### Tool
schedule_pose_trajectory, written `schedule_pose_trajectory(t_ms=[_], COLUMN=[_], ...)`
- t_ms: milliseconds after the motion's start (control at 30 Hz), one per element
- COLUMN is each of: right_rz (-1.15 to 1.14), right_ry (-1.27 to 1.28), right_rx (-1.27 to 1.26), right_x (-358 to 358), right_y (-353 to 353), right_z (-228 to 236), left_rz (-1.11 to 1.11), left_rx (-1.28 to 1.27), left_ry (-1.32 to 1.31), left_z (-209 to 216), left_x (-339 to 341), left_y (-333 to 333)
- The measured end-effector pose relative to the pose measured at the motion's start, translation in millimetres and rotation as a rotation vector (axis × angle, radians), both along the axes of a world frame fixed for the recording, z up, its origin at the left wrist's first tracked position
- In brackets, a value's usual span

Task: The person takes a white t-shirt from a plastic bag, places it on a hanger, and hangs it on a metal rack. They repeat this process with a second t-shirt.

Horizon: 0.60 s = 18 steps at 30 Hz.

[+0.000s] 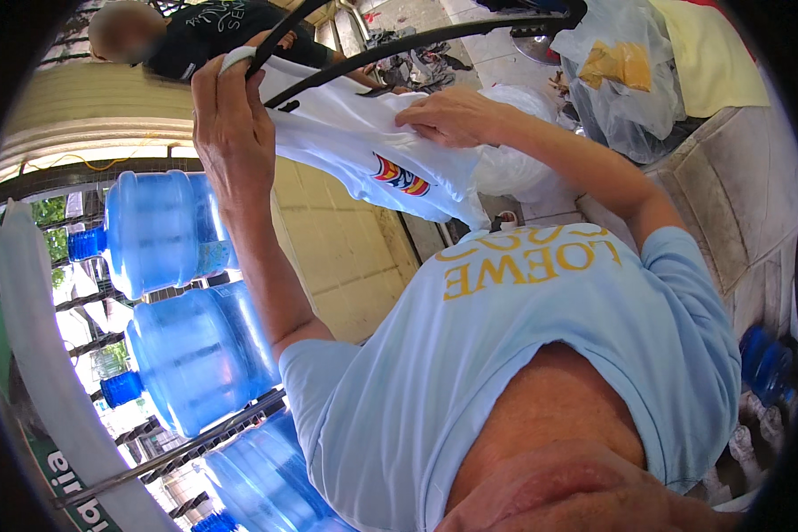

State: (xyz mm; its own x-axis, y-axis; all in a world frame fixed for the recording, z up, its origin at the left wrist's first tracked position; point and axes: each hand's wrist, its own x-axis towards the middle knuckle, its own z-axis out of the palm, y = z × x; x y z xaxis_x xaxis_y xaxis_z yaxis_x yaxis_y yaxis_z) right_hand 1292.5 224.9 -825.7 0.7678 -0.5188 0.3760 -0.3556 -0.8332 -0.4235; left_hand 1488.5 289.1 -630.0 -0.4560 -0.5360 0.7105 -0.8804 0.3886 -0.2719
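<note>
A white shirt [337, 120] with a red, yellow and black printed patch stretches between my two hands, its lower part hanging toward my chest. On its left end, the fingers of my left hand [235, 133] are closed around the edge of the cloth. My right hand [457, 117] grips the fabric farther right with bent fingers, their tips partly hidden in the folds. A black curved bar [417, 42], which looks like a clothes hanger, passes above the shirt, with one end close to my left fingers.
Large blue water jugs [164, 230] lie on their sides on a rack at the left. Another person [222, 40] is at the upper left. At the upper right, a clear plastic bag [629, 106] holds a brown package beside yellow cloth [714, 58]. Dark crumpled material [412, 58] lies on the tiles.
</note>
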Motion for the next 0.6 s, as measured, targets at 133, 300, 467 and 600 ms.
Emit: schedule_pose_trajectory(t_ms=[133,300,467,600], right_rz=[-0.104,-0.114,-0.031,0.007], right_ry=[0.397,0.060,0.165,0.400], right_rx=[-0.034,-0.351,-0.172,-0.214], right_x=[-5.9,-60.0,-72.3,-78.8], right_y=[-33.6,-72.1,-94.4,-92.9], right_z=[-8.0,3.9,27.8,54.4], left_rz=[0.047,0.125,0.190,0.173], left_rx=[0.070,0.143,0.187,0.194], left_ry=[0.021,0.065,0.111,0.174], left_z=[-0.9,-25.4,-49.4,-58.1], left_x=[7.1,47.3,71.1,86.6], left_y=[7.8,28.3,32.8,35.2])
